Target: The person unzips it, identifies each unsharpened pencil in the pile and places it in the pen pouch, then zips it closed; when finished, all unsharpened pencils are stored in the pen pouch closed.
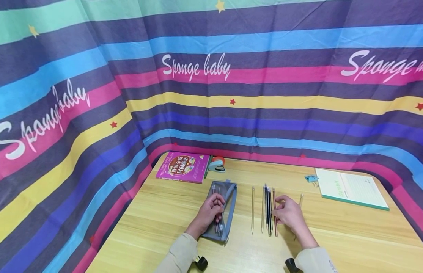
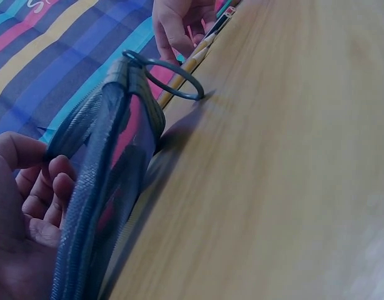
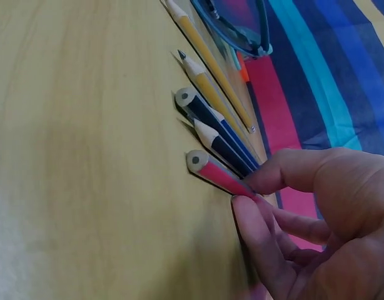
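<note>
The left hand [image 1: 208,211] has its thumb and a finger pinched on the edge of a grey, see-through mesh pencil case [image 1: 230,213] with a blue-grey zip border, which rests on the pale wood-grain bench [image 1: 146,227] left of the pencil row. That edge stands raised in the left wrist view, so the grip seems meant to keep the case's side up and stop it sliding. Slim pencils [image 1: 216,227] lie lengthwise inside, the direction that suits its long shape.

The right hand [image 1: 290,213] grasps a red wooden pencil [image 3: 218,176] with an unsharpened end, between thumb and fingertips; holding it along the shaft probably gives control without disturbing its neighbours. Just beside it lie several dark navy wooden pencils [image 1: 268,206], and farther left a yellow wooden pencil [image 1: 253,212], roughly parallel, their writing ends towards the person, which makes each easy to pick out. Another pencil [image 1: 301,199] is partly hidden beyond the right hand.

A purple picture-covered book [image 1: 184,167], a pale blue stapler [image 1: 217,165] and a white notepad with a green edge [image 1: 353,189] sit towards the far side, likely kept there to leave working room near the hands
</note>
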`<state>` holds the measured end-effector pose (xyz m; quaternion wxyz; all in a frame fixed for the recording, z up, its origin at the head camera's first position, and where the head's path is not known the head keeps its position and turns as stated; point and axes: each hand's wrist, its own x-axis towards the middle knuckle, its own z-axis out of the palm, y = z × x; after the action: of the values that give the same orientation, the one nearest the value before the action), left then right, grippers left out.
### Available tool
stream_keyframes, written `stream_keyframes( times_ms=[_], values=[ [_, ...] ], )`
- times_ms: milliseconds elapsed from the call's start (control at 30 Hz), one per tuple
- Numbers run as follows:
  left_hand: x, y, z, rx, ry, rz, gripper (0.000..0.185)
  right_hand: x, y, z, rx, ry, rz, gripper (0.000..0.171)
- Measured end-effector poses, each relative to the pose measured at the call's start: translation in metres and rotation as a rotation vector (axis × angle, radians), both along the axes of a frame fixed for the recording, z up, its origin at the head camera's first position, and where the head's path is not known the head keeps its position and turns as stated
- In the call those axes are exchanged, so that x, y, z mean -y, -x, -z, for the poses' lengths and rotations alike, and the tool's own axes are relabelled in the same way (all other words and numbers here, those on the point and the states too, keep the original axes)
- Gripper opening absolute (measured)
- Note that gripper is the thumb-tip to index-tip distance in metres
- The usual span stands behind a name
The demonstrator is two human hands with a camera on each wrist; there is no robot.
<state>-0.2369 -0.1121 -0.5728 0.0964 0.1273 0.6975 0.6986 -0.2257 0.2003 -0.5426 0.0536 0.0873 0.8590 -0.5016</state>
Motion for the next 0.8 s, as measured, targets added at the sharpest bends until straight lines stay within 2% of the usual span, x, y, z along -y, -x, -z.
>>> stream_keyframes(
  times_ms=[233, 800],
  values=[
    [0.0010, 0.0008, 0.0005, 0.006, -0.004, 0.001, 0.024, 0.0006, -0.0005, -0.0024, 0.008, -0.024, -0.008, 0.059],
    [0.0003, -0.0001, -0.0015, 0.028, 0.005, -0.002, 0.026, -0.0018, -0.0030, -0.0091, 0.042, 0.038, -0.009, 0.057]
  ],
)
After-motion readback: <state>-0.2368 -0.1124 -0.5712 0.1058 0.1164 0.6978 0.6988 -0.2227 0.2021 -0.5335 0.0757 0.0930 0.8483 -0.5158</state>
